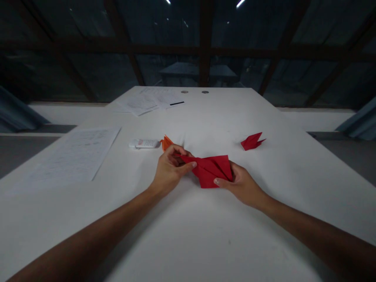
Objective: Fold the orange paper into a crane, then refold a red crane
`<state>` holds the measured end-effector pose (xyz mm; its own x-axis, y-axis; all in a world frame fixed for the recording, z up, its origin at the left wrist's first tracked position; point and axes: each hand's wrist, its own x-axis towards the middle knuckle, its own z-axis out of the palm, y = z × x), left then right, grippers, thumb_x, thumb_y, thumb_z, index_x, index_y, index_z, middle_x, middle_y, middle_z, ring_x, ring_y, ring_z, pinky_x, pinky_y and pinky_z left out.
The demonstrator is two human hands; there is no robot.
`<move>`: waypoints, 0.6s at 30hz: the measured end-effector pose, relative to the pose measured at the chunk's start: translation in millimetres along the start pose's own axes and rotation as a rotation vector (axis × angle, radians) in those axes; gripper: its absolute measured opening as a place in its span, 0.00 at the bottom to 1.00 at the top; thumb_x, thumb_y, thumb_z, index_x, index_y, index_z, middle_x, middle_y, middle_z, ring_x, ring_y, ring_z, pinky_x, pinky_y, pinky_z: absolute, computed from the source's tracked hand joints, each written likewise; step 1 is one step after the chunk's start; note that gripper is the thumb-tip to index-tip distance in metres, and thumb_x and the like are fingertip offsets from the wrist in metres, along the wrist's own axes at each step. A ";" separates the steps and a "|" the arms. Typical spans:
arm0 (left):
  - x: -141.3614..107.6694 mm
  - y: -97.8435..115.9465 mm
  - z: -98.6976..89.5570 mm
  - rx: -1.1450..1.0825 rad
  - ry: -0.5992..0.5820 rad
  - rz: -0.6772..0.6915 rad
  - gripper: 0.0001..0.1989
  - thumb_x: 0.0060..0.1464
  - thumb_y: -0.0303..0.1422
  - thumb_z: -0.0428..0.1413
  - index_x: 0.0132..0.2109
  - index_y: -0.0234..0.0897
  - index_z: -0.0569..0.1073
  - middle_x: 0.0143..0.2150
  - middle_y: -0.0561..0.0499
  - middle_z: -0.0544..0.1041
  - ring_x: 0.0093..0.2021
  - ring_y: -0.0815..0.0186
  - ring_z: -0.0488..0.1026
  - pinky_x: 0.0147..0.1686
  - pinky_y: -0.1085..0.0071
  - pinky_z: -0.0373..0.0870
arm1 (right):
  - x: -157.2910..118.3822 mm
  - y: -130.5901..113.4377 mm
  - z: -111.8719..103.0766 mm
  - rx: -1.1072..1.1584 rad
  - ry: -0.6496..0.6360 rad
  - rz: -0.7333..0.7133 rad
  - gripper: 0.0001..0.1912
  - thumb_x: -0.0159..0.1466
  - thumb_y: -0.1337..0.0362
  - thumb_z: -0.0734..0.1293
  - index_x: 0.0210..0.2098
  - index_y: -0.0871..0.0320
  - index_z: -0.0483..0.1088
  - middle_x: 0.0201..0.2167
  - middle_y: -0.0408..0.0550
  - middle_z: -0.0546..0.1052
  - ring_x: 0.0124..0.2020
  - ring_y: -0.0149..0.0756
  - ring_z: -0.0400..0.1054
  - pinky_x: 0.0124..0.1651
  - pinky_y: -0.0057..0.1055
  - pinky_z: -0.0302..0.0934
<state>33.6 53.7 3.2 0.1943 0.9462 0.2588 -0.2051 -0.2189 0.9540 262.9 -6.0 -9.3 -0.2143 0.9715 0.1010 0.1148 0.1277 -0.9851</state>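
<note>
A creased sheet of red origami paper, partly folded, is held between my two hands over the white table. My left hand pinches its narrow left corner, thumb in front and fingers behind. At the paper's right edge, my right hand grips it with the thumb on the near face; the other fingers are mostly hidden behind. Just beyond my left hand stands a folded orange paper piece, partly covered by the fingers. A folded red paper piece with pointed tips lies farther off to the right.
A white bottle or tube with printing lies left of the orange piece. Printed sheets cover the table's left side, with more papers and a black pen-like stick at the back. Two round discs sit near the far edge.
</note>
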 end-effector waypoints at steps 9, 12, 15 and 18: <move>-3.6 6.0 -16.7 0.690 -0.222 0.448 0.27 0.51 0.30 0.64 0.57 0.41 0.66 0.56 0.43 0.72 0.57 0.54 0.68 0.58 0.54 0.64 | -2.3 2.8 -17.5 -1.047 0.243 -0.651 0.10 0.62 0.74 0.66 0.39 0.56 0.76 0.38 0.49 0.82 0.39 0.44 0.73 0.45 0.42 0.63; -7.0 11.8 -12.5 0.847 -0.449 0.468 0.24 0.49 0.28 0.61 0.54 0.40 0.67 0.52 0.45 0.74 0.53 0.55 0.70 0.56 0.55 0.65 | -4.9 4.0 -16.2 -1.240 0.027 -0.694 0.13 0.60 0.76 0.66 0.41 0.57 0.76 0.39 0.50 0.82 0.40 0.45 0.71 0.45 0.43 0.60; -7.1 13.2 -8.7 0.965 -0.703 0.365 0.20 0.46 0.25 0.60 0.49 0.40 0.71 0.49 0.48 0.77 0.51 0.56 0.71 0.54 0.57 0.64 | -7.6 0.0 -11.6 -1.244 -0.177 -0.664 0.11 0.61 0.69 0.68 0.43 0.57 0.76 0.41 0.51 0.81 0.42 0.46 0.70 0.48 0.43 0.60; -5.3 14.6 -9.2 0.994 -0.809 0.307 0.14 0.47 0.24 0.59 0.43 0.41 0.73 0.51 0.50 0.77 0.53 0.56 0.71 0.56 0.58 0.61 | -9.3 -6.9 -9.9 -1.188 -0.237 -0.605 0.14 0.64 0.58 0.69 0.45 0.58 0.76 0.44 0.53 0.80 0.46 0.48 0.69 0.53 0.46 0.59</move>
<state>20.7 47.7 14.4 0.8531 0.4935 0.1691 0.3769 -0.8072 0.4543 273.8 -14.0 -2.0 -0.6762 0.6601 0.3272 0.6798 0.7302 -0.0684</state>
